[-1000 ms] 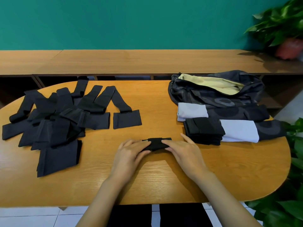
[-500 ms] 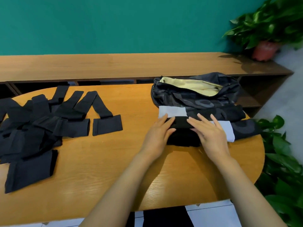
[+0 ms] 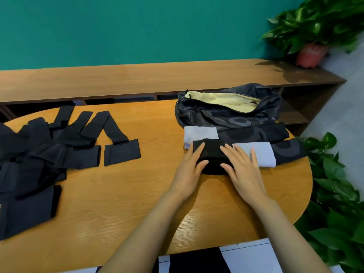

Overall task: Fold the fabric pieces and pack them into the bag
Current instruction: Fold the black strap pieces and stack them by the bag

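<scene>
Toward two o'clock on the bench (image 3: pixel 137 194), left hand (image 3: pixel 192 170) and right hand (image 3: pixel 242 172) press straight fingers (image 3: pixel 197 152), gripping nothing, on a folded black piece (image 3: pixel 211 152) moved from centre a second ago onto the stack (image 3: pixel 213 168) (open bag (image 3: pixel 226 117) just beyond). One more fold is done; the unfolded pile (image 3: pixel 39 154) waits at nine.

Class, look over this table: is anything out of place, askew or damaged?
Nothing damaged or spilled. Left on the table, the unfolded black strips lie in a jumbled heap; the folded stack under the left hand and right hand sits tidy before the open bag.
</scene>
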A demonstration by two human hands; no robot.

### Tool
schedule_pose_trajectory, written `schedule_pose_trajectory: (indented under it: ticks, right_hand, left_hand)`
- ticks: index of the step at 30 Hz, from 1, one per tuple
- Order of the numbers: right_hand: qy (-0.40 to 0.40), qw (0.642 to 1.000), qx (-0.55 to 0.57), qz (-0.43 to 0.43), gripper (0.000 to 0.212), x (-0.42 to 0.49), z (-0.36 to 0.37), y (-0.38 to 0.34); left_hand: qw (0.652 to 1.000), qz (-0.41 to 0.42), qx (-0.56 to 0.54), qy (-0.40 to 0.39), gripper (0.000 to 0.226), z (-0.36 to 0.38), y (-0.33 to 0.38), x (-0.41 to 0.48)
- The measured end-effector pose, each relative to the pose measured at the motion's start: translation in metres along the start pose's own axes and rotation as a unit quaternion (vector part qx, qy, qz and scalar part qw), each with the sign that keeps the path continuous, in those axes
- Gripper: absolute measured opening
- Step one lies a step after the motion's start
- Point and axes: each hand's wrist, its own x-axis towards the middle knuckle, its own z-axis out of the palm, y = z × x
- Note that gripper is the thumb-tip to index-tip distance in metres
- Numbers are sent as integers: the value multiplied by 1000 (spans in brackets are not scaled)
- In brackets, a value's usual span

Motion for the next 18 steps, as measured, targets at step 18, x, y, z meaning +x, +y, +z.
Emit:
schedule_pose_trajectory:
  ticks: [18]
  right_hand:
    - [35, 999, 23, -15, 39, 12, -16, -24]
  left_hand:
    - [974, -104, -196, 35, 42, -17, -15, -27]
